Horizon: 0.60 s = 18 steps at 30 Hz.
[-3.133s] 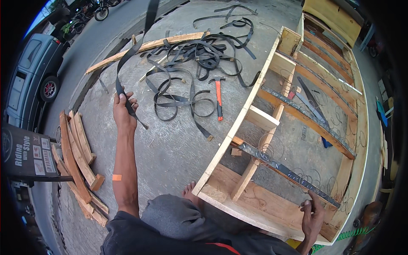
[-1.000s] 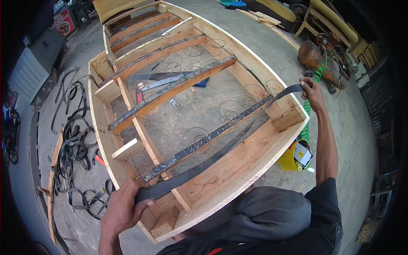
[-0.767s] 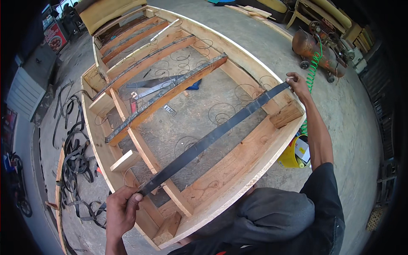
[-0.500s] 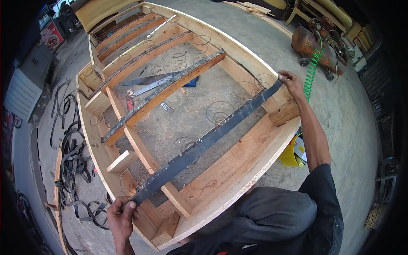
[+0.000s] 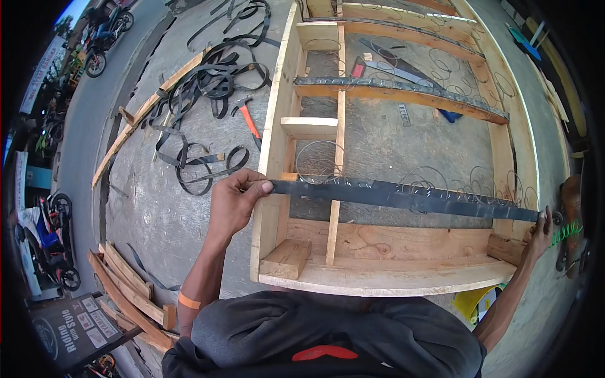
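Note:
A long black rubber strip (image 5: 391, 196) runs across the near part of a bare wooden furniture frame (image 5: 378, 284). My left hand (image 5: 236, 198) pinches its left end between thumb and fingers, just by the frame's left side board. At the opposite side board my right hand (image 5: 537, 236) grips the other end; its fingers are partly hidden. Thin wire coil springs (image 5: 318, 162) stand along the strip's far edge, and what lies beneath the strip is covered. Farther off, a wooden crossbar (image 5: 403, 101) carries a dark strip with metal bits along its top.
Left of the frame lie a tangled heap of black straps (image 5: 217, 85) and an orange-handled hammer (image 5: 250, 123). Wooden strips (image 5: 129, 290) rest at the lower left. A handsaw (image 5: 397, 63) is on the floor inside the frame. A yellow bucket (image 5: 467, 305) stands near my right forearm.
My view has turned left, so the frame sits farther right and the strap heap and hammer show more fully. Both hands still hold the strip's ends.

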### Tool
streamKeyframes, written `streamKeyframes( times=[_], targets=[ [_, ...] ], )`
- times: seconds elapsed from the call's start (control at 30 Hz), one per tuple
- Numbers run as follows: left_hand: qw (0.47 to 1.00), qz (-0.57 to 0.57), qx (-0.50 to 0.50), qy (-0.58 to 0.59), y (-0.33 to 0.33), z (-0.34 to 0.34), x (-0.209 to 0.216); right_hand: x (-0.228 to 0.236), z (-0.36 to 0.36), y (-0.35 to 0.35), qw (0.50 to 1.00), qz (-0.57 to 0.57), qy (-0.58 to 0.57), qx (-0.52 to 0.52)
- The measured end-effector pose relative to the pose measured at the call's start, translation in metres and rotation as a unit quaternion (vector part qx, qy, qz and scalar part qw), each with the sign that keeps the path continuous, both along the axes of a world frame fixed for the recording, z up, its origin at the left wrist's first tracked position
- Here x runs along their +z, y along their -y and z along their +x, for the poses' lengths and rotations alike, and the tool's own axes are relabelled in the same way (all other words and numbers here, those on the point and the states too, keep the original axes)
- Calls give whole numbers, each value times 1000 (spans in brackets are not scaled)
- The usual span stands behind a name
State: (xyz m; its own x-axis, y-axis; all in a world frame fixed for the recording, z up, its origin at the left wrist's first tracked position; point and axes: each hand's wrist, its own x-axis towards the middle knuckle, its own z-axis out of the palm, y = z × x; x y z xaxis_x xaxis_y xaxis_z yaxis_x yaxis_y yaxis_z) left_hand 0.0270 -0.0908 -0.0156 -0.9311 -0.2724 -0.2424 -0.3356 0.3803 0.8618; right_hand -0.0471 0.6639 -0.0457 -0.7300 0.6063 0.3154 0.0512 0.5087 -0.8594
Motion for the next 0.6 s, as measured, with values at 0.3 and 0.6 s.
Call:
streamKeyframes(
  times=[0.3,0.6],
  targets=[
    [997,48,41,-49,-17,-15,3,49,-13,2,999,1,-26,-26],
    [982,99,-4,-162,-21,-9,41,68,-32,11,999,-6,-48,-15]
  ],
)
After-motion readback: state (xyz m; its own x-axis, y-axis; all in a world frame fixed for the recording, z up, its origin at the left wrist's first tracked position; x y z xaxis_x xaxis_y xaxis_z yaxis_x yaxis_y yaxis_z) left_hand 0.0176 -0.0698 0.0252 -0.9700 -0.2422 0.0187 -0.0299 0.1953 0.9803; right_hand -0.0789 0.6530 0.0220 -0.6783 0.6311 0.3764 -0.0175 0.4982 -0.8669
